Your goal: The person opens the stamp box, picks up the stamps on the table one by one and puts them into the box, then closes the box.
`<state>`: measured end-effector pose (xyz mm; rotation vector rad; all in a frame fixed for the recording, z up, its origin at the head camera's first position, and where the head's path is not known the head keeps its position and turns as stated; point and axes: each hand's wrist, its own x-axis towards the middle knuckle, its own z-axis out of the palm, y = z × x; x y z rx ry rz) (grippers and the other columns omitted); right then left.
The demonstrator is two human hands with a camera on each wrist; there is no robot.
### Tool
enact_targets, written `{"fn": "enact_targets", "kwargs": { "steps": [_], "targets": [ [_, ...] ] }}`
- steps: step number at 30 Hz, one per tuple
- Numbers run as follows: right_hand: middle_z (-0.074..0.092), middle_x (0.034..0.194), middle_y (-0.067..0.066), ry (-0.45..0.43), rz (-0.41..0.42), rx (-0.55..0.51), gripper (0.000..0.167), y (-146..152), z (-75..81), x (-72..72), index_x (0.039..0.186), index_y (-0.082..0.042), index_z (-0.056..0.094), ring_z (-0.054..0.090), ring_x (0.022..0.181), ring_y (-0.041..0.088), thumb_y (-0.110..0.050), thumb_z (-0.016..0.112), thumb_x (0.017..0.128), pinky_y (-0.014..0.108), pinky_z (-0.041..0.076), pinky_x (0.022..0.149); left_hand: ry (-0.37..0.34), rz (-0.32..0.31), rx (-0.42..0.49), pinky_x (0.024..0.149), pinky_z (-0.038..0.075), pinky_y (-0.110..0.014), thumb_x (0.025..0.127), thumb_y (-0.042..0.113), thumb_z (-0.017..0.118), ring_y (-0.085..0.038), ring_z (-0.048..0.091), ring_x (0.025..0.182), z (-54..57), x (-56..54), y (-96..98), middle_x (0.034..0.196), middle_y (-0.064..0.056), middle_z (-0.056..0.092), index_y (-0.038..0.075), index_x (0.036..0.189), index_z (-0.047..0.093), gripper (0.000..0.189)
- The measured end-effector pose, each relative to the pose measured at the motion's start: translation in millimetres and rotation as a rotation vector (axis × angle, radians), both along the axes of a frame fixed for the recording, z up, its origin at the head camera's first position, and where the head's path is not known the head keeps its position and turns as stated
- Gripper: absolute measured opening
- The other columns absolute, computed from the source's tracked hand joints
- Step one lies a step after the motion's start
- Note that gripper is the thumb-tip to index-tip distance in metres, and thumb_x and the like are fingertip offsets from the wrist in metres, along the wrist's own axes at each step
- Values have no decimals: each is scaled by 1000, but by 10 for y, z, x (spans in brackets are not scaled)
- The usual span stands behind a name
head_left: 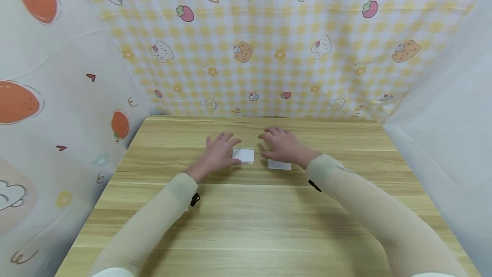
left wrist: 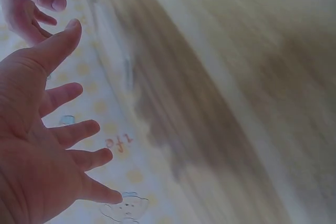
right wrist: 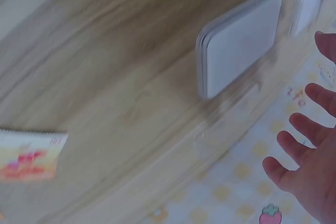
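Two white rectangular pieces with rounded corners lie side by side on the wooden table. My left hand [head_left: 217, 155] is spread beside the left one [head_left: 243, 155], its thumb near the lower edge. Over the right piece [head_left: 279, 165] hovers my right hand [head_left: 284, 145], hiding its upper part. Seen from the right wrist, the nearer piece is a stack of thin white cards [right wrist: 244, 45], with the second piece [right wrist: 308, 6] farther off. Both hands have parted fingers and hold nothing. Whether the left thumb touches a card I cannot tell.
A small printed piece with a jagged edge [right wrist: 26, 158] lies on the table in the right wrist view. Behind the tabletop [head_left: 246, 225] hangs a yellow checked cloth [head_left: 265, 33]. White cloths stand along the left [head_left: 77, 110] and right [head_left: 449, 110] sides.
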<state>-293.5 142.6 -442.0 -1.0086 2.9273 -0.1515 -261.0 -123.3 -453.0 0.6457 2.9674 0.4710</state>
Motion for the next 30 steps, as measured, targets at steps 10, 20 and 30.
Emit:
{"fn": "enact_targets", "kwargs": {
  "steps": [10, 20, 30],
  "targets": [
    [40, 154, 10, -65, -6, 15, 69, -221, -185, 10, 147, -24, 50, 34, 142, 34, -60, 66, 90, 62, 34, 107, -78, 4, 44, 104, 6, -81, 80, 52, 82, -49, 18, 147, -136, -71, -211, 161, -18, 29, 19, 149, 50, 83],
    [42, 152, 7, -84, -39, 34, 73, -298, -274, 65, 145, -24, 55, 35, 140, 33, -68, 64, 87, 61, 32, 107, -153, -13, 92, 103, 2, -82, 81, 48, 82, -53, 13, 147, -178, -117, -244, 160, -20, 30, 21, 141, 59, 70],
    [47, 147, 6, -51, -26, -16, 67, -338, -311, 74, 136, -24, 62, 39, 136, 31, -65, 69, 85, 60, 33, 107, -149, -22, 96, 103, 6, -82, 80, 45, 84, -48, 14, 148, -199, -131, -231, 160, -16, 32, 21, 132, 64, 61]
  ]
}}
